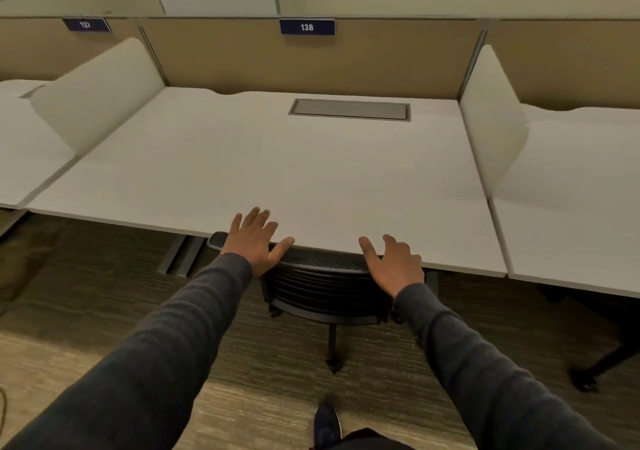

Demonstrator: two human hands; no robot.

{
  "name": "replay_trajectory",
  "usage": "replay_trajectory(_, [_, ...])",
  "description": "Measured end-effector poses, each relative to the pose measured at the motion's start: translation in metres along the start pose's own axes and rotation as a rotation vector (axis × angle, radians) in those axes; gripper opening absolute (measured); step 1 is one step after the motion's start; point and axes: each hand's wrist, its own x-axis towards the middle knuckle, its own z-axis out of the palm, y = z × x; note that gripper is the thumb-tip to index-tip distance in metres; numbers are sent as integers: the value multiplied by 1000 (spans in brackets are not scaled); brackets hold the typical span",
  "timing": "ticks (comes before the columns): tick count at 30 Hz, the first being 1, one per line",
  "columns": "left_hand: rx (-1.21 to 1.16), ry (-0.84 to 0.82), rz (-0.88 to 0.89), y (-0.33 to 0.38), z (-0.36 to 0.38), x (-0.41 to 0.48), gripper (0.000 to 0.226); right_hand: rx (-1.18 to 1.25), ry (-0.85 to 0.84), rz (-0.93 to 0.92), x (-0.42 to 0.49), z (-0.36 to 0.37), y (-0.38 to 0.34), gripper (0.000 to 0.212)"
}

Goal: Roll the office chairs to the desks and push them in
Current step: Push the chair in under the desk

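Pushing the office chair (325,283) home, I have its mesh backrest between my two palms, the top edge tucked just under the near lip of the tabletop (263,158). My left hand (258,241) rests flat on the backrest's left corner, fingers spread and reaching over the tabletop edge; my right hand (394,266) presses the right corner the same way. Neither grip is clamped: both lie open, palms doing the shoving, since a flat push keeps the chair square. Beyond my fingers sits a grey cable hatch (349,110), farther still the label 138 (307,27). Seat and most castors are hidden under the tabletop; only one leg shows below.
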Motion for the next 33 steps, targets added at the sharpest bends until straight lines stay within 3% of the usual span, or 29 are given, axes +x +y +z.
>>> replay_trajectory(3, [4, -114, 14, -37, -1, 20, 79, -306, -7, 22, 5, 7, -12, 102])
replay_trajectory(6, [-47, -228, 96, -54, 4, 21, 86, -425, 89, 4, 2, 14, -16, 103])
replay_trajectory(12, [-155, 51, 127, -82, 38, 3, 59, -414, 237, 33, -4, 30, -39, 90])
replay_trajectory(22, [-164, 77, 252, -158, 40, -5, 62, -350, 338, 101, -35, 76, -97, 70])
replay_trajectory(33, [-122, 127, 255, -266, 36, -13, 67, -331, 341, 72, -55, 134, -187, 65])
